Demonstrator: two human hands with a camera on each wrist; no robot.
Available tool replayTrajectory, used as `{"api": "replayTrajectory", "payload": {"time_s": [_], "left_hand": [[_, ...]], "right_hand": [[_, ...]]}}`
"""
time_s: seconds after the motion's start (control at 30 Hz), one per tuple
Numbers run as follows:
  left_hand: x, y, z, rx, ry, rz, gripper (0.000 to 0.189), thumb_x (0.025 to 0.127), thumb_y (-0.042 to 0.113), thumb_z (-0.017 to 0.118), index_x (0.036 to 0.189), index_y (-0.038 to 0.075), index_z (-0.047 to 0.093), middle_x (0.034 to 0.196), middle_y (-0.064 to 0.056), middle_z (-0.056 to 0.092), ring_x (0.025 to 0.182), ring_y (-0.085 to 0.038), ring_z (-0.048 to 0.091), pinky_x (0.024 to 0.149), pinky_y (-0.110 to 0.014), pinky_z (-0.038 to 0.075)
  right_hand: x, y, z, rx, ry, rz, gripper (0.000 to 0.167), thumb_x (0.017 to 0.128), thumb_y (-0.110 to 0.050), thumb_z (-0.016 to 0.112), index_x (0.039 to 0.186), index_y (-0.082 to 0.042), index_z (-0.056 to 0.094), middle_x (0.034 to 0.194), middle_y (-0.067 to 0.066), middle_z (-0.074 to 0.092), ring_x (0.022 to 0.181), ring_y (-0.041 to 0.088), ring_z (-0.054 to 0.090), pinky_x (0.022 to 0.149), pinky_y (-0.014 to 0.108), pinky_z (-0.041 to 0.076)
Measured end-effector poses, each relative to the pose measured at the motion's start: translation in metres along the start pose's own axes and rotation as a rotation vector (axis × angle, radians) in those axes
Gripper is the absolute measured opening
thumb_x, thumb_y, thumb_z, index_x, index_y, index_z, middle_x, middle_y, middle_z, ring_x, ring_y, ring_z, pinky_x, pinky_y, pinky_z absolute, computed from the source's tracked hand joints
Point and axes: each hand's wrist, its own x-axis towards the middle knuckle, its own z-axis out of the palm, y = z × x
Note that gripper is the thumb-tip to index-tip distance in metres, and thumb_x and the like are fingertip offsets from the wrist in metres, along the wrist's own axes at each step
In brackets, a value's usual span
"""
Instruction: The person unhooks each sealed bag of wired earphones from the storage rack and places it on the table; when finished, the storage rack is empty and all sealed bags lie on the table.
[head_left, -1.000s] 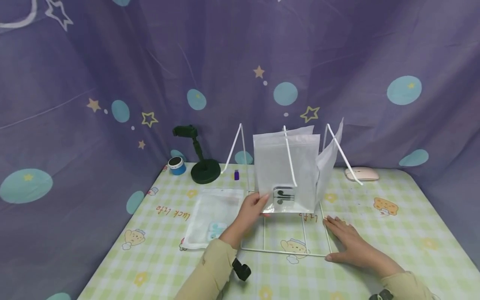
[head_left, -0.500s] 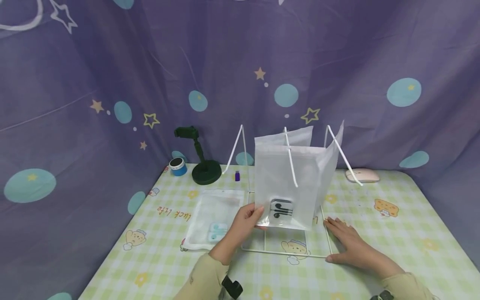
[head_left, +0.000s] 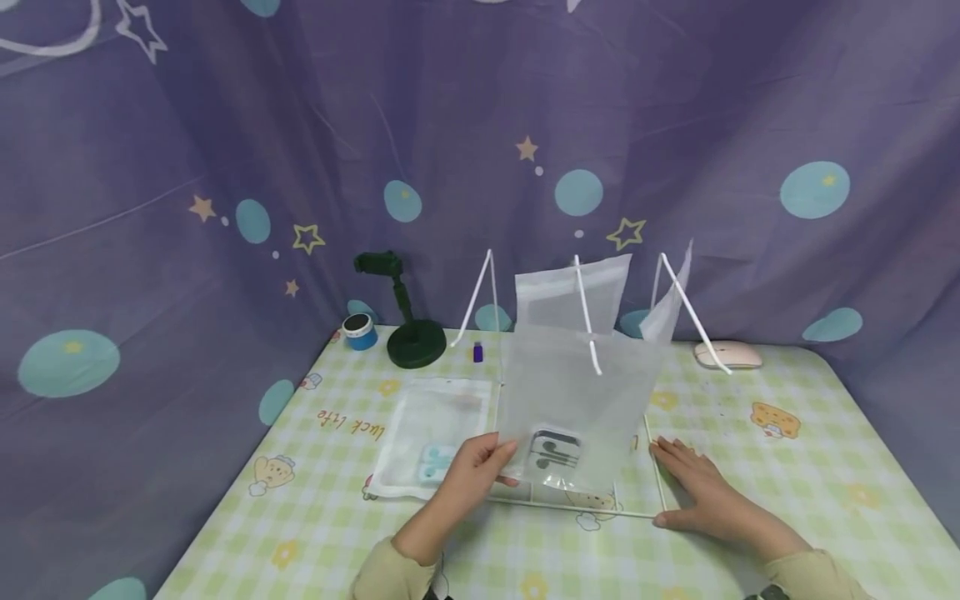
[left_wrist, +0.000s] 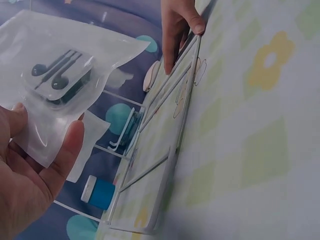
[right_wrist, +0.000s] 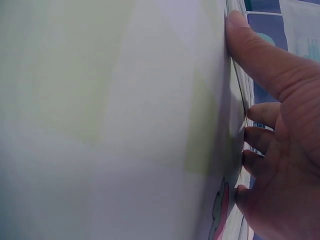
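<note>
White wire rack w/ bent prongs (head_left: 586,304) stands on green-and-white checked tablecloth (head_left: 787,492). Frosted translucent plastic pouch (head_left: 573,387) is tilted over rack base; can't tell if top's hooked on mid prong. R hand (head_left: 701,497), fingers spread & grasping nothing, touches base's R edge; L hand (head_left: 472,475) pinches pouch's lower L corner. Inside pouch: clear case w/ dark earphones (left_wrist: 58,75).

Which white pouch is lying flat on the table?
The teal-earphone pouch, left of the white rack. The others are raised: the left hand pinches the dark-earphone pouch; a back pouch and a right pouch are up at the rack.
</note>
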Motion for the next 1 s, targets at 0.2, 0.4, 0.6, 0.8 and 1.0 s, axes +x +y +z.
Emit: {"api": "replayTrajectory", "payload": {"time_s": [0.2,0.4,0.6,0.8,1.0], "left_hand": [[-0.013,0.006,-0.002,0.015,-0.042,-0.006,0.034,0.101,0.012,0.053,0.081,-0.015,0.05,0.069,0.0,0.045,0.072,-0.009,0.059,0.07,-0.038,0.059],[-0.026,0.012,-0.006,0.037,-0.07,0.003,0.027,0.101,0.012,0.053,0.107,-0.012,0.064,0.081,-0.021,0.058,0.085,-0.015,0.067,0.072,-0.039,0.058],[-0.037,0.02,-0.011,0.032,-0.072,0.038,0.028,0.101,0.013,0.053,0.114,-0.009,0.065,0.105,-0.026,0.065,0.088,-0.014,0.068,0.072,-0.039,0.058],[-0.048,0.028,-0.028,-0.013,-0.093,0.172,0.028,0.102,0.007,0.048,0.114,-0.016,0.06,0.108,-0.017,0.067,0.091,-0.01,0.067,0.07,-0.043,0.058],[-0.059,0.039,-0.062,-0.05,-0.062,0.297,0.027,0.102,-0.002,0.042,0.116,-0.002,0.065,0.11,0.009,0.068,0.096,-0.01,0.066,0.068,-0.044,0.058]], "right_hand": [[-0.001,0.002,0.001,0.022,0.007,-0.012,0.101,0.072,-0.045,0.082,0.147,0.005,0.036,0.153,0.031,0.025,0.137,0.058,0.014,0.102,0.075,0.009],[-0.002,0.002,0.001,0.015,0.022,-0.035,0.1,0.073,-0.044,0.082,0.146,0.007,0.036,0.151,0.033,0.026,0.135,0.06,0.016,0.1,0.077,0.01],[-0.003,0.003,0.001,0.003,0.02,-0.036,0.098,0.075,-0.042,0.081,0.144,0.011,0.036,0.15,0.036,0.026,0.135,0.06,0.015,0.099,0.077,0.011],[-0.003,0.003,0.001,-0.006,0.026,-0.047,0.1,0.073,-0.043,0.082,0.145,0.008,0.036,0.15,0.034,0.027,0.134,0.06,0.017,0.099,0.077,0.013],[-0.001,-0.001,0.001,-0.015,0.022,-0.035,0.101,0.073,-0.045,0.082,0.146,0.006,0.036,0.151,0.032,0.027,0.135,0.059,0.017,0.1,0.076,0.013]]}}
